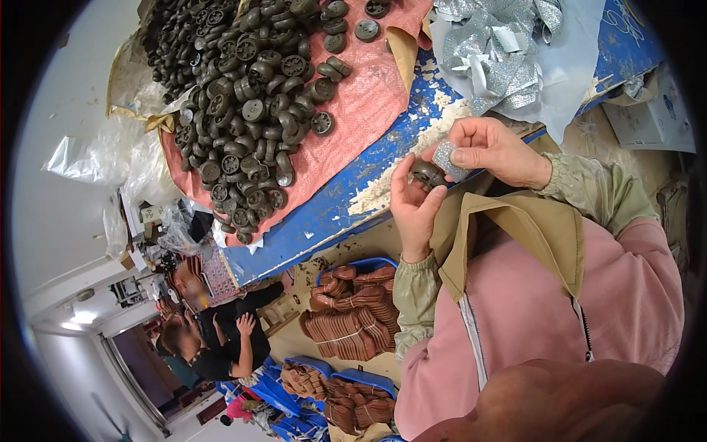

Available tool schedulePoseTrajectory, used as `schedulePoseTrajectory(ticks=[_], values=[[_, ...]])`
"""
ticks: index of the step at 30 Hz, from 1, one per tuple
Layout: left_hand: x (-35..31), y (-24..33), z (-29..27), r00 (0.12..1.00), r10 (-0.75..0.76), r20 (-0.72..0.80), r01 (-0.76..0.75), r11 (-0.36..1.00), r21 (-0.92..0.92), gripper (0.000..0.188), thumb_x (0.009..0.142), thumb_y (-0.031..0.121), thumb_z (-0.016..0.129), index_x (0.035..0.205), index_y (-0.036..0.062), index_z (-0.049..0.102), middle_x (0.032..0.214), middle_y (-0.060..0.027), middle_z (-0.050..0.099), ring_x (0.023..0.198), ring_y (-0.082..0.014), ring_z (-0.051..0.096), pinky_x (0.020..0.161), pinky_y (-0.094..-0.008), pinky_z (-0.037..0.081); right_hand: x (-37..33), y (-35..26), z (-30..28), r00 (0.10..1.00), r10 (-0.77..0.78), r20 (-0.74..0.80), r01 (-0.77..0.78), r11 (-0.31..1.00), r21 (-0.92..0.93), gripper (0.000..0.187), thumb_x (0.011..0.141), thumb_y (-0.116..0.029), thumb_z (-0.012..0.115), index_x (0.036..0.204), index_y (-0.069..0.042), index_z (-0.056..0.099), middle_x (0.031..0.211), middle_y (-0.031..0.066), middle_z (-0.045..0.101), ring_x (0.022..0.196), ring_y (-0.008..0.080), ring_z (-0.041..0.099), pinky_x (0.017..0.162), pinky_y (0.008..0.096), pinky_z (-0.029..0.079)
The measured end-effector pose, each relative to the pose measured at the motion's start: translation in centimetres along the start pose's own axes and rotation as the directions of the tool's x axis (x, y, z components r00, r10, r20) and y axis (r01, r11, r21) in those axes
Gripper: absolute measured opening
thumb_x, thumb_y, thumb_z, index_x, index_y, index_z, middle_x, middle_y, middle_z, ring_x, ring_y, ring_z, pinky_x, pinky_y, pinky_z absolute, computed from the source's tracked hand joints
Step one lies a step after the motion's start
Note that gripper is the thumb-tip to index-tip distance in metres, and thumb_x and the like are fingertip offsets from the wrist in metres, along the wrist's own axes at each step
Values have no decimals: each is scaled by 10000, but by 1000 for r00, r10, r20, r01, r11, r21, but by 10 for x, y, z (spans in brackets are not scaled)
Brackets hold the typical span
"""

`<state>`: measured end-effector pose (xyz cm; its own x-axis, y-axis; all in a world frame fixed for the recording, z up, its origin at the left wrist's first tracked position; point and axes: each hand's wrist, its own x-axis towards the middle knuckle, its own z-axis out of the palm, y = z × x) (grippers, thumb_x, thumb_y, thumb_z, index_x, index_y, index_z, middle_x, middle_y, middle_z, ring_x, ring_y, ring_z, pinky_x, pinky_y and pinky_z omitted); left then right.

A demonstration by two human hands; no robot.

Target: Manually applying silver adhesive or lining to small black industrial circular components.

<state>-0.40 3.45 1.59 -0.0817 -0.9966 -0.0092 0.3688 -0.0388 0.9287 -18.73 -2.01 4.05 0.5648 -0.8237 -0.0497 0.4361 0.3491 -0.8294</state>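
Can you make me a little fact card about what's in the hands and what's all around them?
Left hand: holds a dark wheel-like piece
Right hand: pinches a silver glittery piece close by it
Table: blue, paint worn away in patches
Big pile: dark spoked wheels on a pink woven sheet
Beside that: silver glittery scraps on a plastic sheet
Beyond the table edge: brown tied stacks
Background: person in a black top

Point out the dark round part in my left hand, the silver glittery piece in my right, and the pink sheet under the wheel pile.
Dark round part (427,175): head view, its upper surface.
Silver piece (445,158): head view, its glittery face.
Pink sheet (362,121): head view, a bare stretch.
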Motion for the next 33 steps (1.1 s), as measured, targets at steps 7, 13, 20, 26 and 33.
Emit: schedulePoseTrajectory(ticks=[7, 13, 20, 26, 33], values=[[3, -8, -1, 997, 56, -50, -58, 997, -45, 642, 788, -75, 562, 1358, 70, 305, 1290, -171, 435, 1029, -247, 562, 804, -355, 532, 0, -10, -4, 997, -43, -65, 26, 970, -241, 91, 878, -92, 628, 859, -28, 565, 800, -28, 584, 716, 20, 525, 647, 186, 439], [4, -13, -1, 989, 115, -91, -127, 981, -144, 666, 794, -21, 548, 1387, 102, 271, 1328, -142, 409, 1108, -252, 508, 937, -410, 446, 2, 10, 1, 999, 35, -27, -41, 966, -256, 105, 857, -80, 650, 856, -40, 553, 769, -61, 530, 692, -2, 463, 615, 166, 395], [4, -12, -1, 991, 135, -16, -135, 968, -211, 728, 768, 111, 616, 1403, 106, 259, 1337, -119, 391, 1173, -258, 440, 1045, -427, 315, 5, 17, 10, 998, 67, -18, -69, 933, -353, 122, 892, -76, 602, 837, -42, 499, 741, -66, 471, 682, 4, 415, 597, 175, 368], [3, -8, 6, 994, 104, -24, -107, 986, -130, 713, 770, 40, 575, 1405, 105, 256, 1338, -109, 382, 1167, -241, 432, 1033, -393, 326, 7, 23, 9, 998, 35, -54, -53, 927, -370, 166, 889, -122, 611, 785, -25, 525, 678, -42, 497, 642, 30, 412, 546, 213, 364], [2, -8, 7, 995, 94, -39, -97, 992, -78, 692, 773, -32, 523, 1400, 103, 263, 1332, -104, 386, 1163, -229, 431, 1032, -388, 329, 7, 22, 10, 998, 10, -62, -35, 912, -409, 181, 882, -132, 620, 776, -25, 521, 681, -34, 494, 641, 43, 413, 548, 223, 373]])
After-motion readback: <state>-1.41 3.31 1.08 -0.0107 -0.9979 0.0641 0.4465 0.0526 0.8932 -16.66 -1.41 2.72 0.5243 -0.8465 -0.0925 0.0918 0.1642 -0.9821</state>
